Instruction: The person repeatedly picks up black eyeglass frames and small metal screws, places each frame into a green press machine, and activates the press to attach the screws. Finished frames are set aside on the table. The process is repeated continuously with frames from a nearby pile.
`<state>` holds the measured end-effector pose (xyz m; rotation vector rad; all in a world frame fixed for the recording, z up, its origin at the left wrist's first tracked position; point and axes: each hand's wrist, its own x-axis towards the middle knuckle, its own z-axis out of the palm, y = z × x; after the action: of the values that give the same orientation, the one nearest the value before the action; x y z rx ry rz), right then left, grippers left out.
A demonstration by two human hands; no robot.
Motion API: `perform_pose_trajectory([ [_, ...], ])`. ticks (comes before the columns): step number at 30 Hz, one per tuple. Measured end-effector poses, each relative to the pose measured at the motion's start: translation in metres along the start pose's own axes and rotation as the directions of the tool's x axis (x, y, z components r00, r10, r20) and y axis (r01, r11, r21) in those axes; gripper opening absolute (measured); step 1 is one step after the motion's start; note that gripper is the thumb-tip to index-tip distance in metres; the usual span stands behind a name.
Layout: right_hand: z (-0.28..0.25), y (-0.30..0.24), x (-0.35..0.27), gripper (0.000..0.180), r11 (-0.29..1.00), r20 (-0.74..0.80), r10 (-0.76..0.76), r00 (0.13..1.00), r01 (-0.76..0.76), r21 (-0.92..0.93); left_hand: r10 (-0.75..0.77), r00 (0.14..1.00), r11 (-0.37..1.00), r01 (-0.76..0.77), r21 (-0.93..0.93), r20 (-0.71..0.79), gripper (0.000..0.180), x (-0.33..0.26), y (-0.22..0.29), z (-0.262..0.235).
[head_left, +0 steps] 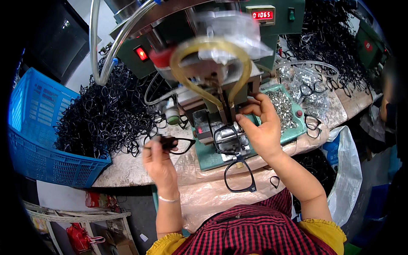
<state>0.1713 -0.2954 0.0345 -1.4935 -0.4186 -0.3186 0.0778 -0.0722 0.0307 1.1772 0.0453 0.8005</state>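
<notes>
My left hand (pixel 160 163) pinches a black eyeglass frame (pixel 183 146) left of the bench press; the hand is blurred by motion. Another dark eyeglass frame (pixel 239 176) sits at the press fixture (pixel 231 146), one rim over the metal block and the other hanging toward me. My right hand (pixel 264 129) is at the right side of the press tooling (pixel 226 110), thumb and fingers curled in close by the upper end of that frame. What lies between those fingertips is hidden. A yellowish hose loop (pixel 244 63) hangs in front of the press.
Heaps of black eyeglass frames (pixel 110 110) cover the bench at left, beside a blue plastic crate (pixel 55 148), and at back right. A green tray (pixel 299 121) of small metal parts (pixel 280 108) is right of the press. A white sack (pixel 348 170) hangs at the right edge.
</notes>
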Motion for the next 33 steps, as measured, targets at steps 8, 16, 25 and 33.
perform_pose_trajectory([
  [8, 0.019, -0.017, -0.002, 0.06, 0.921, 0.068, 0.139, 0.988, -0.154, 0.357, 0.4, 0.842, 0.889, -0.453, 0.072, 0.361, 0.017, 0.041, 0.04, 0.063],
  [16, -0.045, -0.046, -0.02, 0.047, 0.897, 0.337, -0.088, 0.937, 0.222, -0.382, 0.394, 0.581, 0.601, -0.749, 0.278, 0.713, 0.005, 0.001, 0.033, 0.05],
  [25, -0.106, 0.055, -0.02, 0.019, 0.359, 0.073, -0.276, 0.958, 0.173, -0.917, 0.175, 0.413, 0.574, -0.78, 0.248, 0.894, 0.02, -0.01, 0.017, 0.065],
  [33, -0.094, 0.054, 0.006, 0.008, 0.528, 0.053, -0.233, 0.971, 0.172, -0.831, 0.163, 0.413, 0.586, -0.771, 0.249, 0.896, 0.022, -0.008, 0.021, 0.066],
])
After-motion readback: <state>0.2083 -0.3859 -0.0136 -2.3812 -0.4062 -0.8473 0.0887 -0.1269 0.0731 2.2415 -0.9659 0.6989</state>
